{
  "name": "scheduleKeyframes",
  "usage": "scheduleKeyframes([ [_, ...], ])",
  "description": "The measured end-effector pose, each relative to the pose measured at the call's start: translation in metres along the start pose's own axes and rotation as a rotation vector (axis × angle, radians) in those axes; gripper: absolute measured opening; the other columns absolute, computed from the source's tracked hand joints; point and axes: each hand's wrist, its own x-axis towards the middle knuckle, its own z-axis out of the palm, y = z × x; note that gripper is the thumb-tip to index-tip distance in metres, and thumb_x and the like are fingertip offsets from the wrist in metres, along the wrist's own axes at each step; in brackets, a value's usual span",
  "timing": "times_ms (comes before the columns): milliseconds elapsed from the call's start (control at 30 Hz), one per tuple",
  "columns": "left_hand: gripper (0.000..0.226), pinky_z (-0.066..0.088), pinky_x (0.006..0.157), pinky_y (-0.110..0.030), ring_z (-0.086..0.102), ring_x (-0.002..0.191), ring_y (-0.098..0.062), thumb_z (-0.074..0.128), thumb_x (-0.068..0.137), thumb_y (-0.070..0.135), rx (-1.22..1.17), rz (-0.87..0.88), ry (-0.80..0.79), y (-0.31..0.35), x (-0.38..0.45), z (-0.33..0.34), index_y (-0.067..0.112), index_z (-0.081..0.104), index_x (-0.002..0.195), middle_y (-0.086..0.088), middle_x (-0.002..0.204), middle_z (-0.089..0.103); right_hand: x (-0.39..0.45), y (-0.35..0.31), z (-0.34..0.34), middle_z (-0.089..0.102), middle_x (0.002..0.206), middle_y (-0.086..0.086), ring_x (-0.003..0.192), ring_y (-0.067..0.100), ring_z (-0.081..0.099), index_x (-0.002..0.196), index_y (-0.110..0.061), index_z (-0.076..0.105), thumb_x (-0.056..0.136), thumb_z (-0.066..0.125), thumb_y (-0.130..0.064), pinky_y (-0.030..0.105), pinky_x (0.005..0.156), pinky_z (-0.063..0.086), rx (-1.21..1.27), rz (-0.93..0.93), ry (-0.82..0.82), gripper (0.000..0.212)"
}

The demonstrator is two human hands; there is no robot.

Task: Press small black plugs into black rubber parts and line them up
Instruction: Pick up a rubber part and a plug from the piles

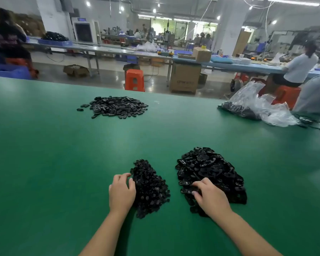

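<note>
Head view: your left hand (122, 192) curls loosely on the plug pile (149, 189), your right hand (210, 196) pinches into the rubber-part pile (210, 174) — grasp unclear; beyond them, a farther pile (115, 107), no lined-up row yet.

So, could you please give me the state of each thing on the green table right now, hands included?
left hand: fingers curled, resting on the near edge of the small plug pile
right hand: fingers bent, reaching into the rubber part pile
small plug pile: loose heap, unsorted
rubber part pile: loose heap, unsorted
far pile: spread flat, no row formed
plastic bag: crumpled, lying open, dark parts inside
</note>
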Motion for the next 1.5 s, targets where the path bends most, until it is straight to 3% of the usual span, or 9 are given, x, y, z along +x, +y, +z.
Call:
scheduleKeyframes([
  [167, 0.025, 0.048, 0.086, -0.036, 0.052, 0.105, -0.021, 0.05, 0.1, 0.023, 0.003, -0.022, 0.007, 0.003, -0.001, -0.001, 0.019, 0.064, 0.121, 0.004, 0.117, 0.055, 0.009, -0.015, 0.004, 0.048, 0.125, -0.01, 0.079, 0.008, 0.048, 0.138, -0.031, 0.053, 0.1, 0.057, -0.045, 0.021, 0.064, 0.038, -0.067, -0.032, -0.091, 0.04],
  [400, 0.022, 0.044, 0.081, -0.031, 0.052, 0.102, -0.019, 0.051, 0.1, 0.02, -0.009, -0.017, 0.016, 0.001, 0.0, 0.0, 0.019, 0.067, 0.114, 0.006, 0.112, 0.056, 0.018, -0.023, 0.01, 0.055, 0.122, -0.006, 0.11, 0.013, 0.058, 0.129, -0.025, 0.063, 0.104, 0.053, -0.038, 0.023, 0.073, 0.045, -0.119, -0.094, -0.082, 0.03],
  [567, 0.021, 0.049, 0.084, -0.036, 0.053, 0.102, -0.02, 0.051, 0.099, 0.02, -0.017, -0.018, 0.017, 0.0, 0.001, -0.001, 0.019, 0.068, 0.112, 0.006, 0.111, 0.057, 0.019, -0.024, 0.008, 0.059, 0.114, -0.009, 0.096, 0.009, 0.061, 0.121, -0.026, 0.067, 0.105, 0.048, -0.032, 0.02, 0.067, 0.046, -0.1, -0.083, 0.0, 0.026],
  [733, 0.022, 0.044, 0.083, -0.031, 0.052, 0.101, -0.019, 0.051, 0.099, 0.02, -0.011, -0.008, 0.015, 0.0, 0.001, -0.001, 0.02, 0.068, 0.114, 0.007, 0.111, 0.057, 0.024, -0.04, -0.009, 0.072, 0.09, -0.007, 0.063, 0.008, 0.063, 0.103, -0.015, 0.071, 0.1, 0.061, -0.023, 0.021, 0.058, 0.05, 0.574, 0.183, 0.138, 0.013],
  [833, 0.024, 0.036, 0.086, -0.027, 0.051, 0.102, -0.019, 0.051, 0.099, 0.022, 0.03, 0.001, -0.002, 0.001, 0.001, 0.0, 0.022, 0.067, 0.118, 0.008, 0.113, 0.057, 0.012, -0.065, -0.006, 0.077, 0.087, 0.004, 0.071, 0.013, 0.074, 0.109, -0.01, 0.064, 0.101, 0.059, -0.014, 0.022, 0.056, 0.056, 1.146, 0.334, 0.036, 0.01],
  [967, 0.03, 0.031, 0.09, -0.025, 0.053, 0.103, -0.017, 0.052, 0.099, 0.024, 0.085, 0.029, -0.028, 0.0, 0.001, 0.0, 0.023, 0.064, 0.127, 0.009, 0.116, 0.056, -0.012, -0.091, 0.021, 0.078, 0.09, 0.008, 0.075, 0.024, 0.075, 0.119, -0.021, 0.055, 0.102, 0.057, -0.009, 0.029, 0.062, 0.06, 1.427, 0.353, -0.014, 0.021],
  [1067, 0.034, 0.031, 0.095, -0.026, 0.054, 0.097, -0.014, 0.053, 0.099, 0.026, 0.127, 0.053, -0.032, -0.001, 0.003, 0.001, 0.022, 0.062, 0.132, 0.01, 0.111, 0.054, -0.021, -0.093, 0.041, 0.077, 0.09, 0.01, 0.071, 0.023, 0.073, 0.134, -0.025, 0.05, 0.103, 0.054, -0.004, 0.032, 0.065, 0.061, 1.423, 0.34, -0.004, 0.037],
  [1233, 0.036, 0.028, 0.089, -0.023, 0.054, 0.096, -0.014, 0.053, 0.101, 0.033, 0.191, 0.057, -0.043, -0.001, 0.003, 0.002, 0.022, 0.063, 0.133, 0.012, 0.104, 0.051, -0.024, -0.092, 0.052, 0.076, 0.088, 0.004, 0.067, 0.022, 0.07, 0.138, -0.022, 0.053, 0.105, 0.05, -0.006, 0.032, 0.063, 0.06, 1.306, 0.311, -0.032, 0.038],
  [1500, 0.02, 0.027, 0.085, -0.023, 0.055, 0.09, -0.013, 0.059, 0.098, 0.033, 0.164, 0.051, -0.014, 0.001, 0.002, -0.001, 0.025, 0.074, 0.108, 0.011, 0.101, 0.055, -0.026, -0.094, 0.054, 0.077, 0.091, -0.006, 0.067, 0.019, 0.071, 0.139, -0.028, 0.048, 0.105, 0.05, -0.009, 0.033, 0.063, 0.061, 1.244, 0.317, 0.005, 0.038],
])
